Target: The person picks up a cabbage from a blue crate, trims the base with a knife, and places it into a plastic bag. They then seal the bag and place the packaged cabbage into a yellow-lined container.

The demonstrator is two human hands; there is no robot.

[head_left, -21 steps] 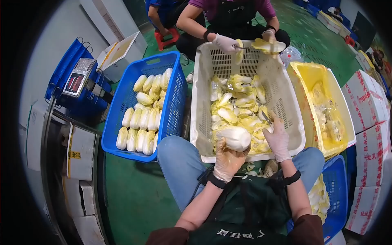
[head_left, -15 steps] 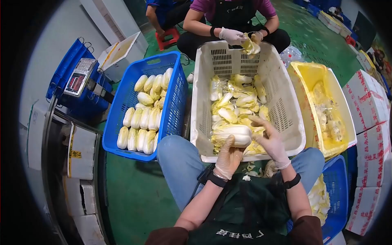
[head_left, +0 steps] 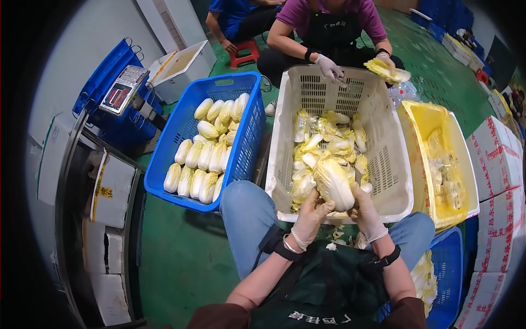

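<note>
From where I stand, the cabbage is held up between both gloved hands, above the near end of the white crate and its loose leaves. It lies tilted, leafy tip pointing away and a little left, white base toward the wearer. The left grip closes on its left flank; the right grip clasps the base's right side, so neither is plainly nearer. Whether the right one holds anything else, I can't tell. The blue crate of cabbages stands to the left.
</note>
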